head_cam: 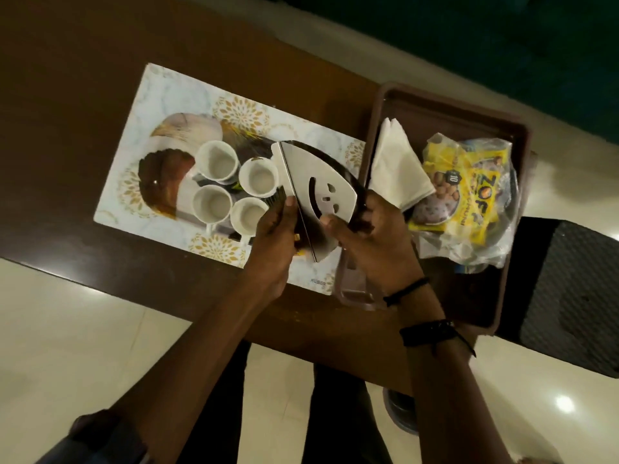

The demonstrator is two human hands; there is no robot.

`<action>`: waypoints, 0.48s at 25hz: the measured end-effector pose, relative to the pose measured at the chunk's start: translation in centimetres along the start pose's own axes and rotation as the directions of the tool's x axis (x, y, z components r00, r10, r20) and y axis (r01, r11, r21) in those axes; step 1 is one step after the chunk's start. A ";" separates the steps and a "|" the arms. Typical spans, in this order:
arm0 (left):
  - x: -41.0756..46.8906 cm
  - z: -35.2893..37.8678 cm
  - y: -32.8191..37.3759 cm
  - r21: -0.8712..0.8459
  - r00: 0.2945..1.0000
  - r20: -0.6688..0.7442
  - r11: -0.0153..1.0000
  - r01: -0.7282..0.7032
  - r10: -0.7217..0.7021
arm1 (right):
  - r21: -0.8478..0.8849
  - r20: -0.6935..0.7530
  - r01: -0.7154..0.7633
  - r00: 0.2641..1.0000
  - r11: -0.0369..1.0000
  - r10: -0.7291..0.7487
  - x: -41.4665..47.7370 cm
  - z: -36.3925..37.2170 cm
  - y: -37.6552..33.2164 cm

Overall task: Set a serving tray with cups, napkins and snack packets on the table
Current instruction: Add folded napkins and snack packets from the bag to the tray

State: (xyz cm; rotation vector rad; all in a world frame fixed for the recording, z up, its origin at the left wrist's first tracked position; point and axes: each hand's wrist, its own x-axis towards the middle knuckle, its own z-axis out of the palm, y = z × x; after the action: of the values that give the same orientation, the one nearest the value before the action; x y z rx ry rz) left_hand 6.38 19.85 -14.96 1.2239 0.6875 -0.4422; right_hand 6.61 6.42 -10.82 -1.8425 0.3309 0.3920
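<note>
A white serving tray [157,105] with gold flower prints lies on the brown table and carries several empty white cups [217,161]. Above its right end, both my hands hold a steel napkin holder [318,182] with a smiley cut-out. My left hand [276,239] grips its left plate and my right hand [368,236] grips its lower right edge. White napkins [398,165] and yellow snack packets [469,185] in clear wrap lie in a brown plastic tray [445,105] at the right.
The brown table [83,61] ends at a near edge above a pale tiled floor [67,329]. A black textured stool or seat [569,296] stands at the right, close to the brown tray. My legs show below the table edge.
</note>
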 end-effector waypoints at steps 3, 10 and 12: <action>2.0 -3.1 1.8 0.243 0.990 -0.050 0.963 -0.115 0.131 | -0.182 0.036 0.134 0.991 0.974 -0.130 3.3 2.8 -1.3; 6.3 -10.3 5.3 0.808 0.789 -0.085 0.505 -0.303 0.609 | -0.407 0.028 0.219 0.973 0.887 -0.228 12.1 8.2 -2.7; 7.0 -11.2 5.6 0.862 0.785 -0.093 0.444 -0.244 0.613 | -0.421 0.107 0.227 0.974 0.878 -0.201 14.1 9.4 -2.8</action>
State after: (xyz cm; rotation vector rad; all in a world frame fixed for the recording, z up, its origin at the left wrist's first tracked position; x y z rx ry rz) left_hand 12.43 32.55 -17.85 2.3964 0.4419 -0.0155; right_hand 19.60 15.84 -17.05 -2.2693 -0.0106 0.3864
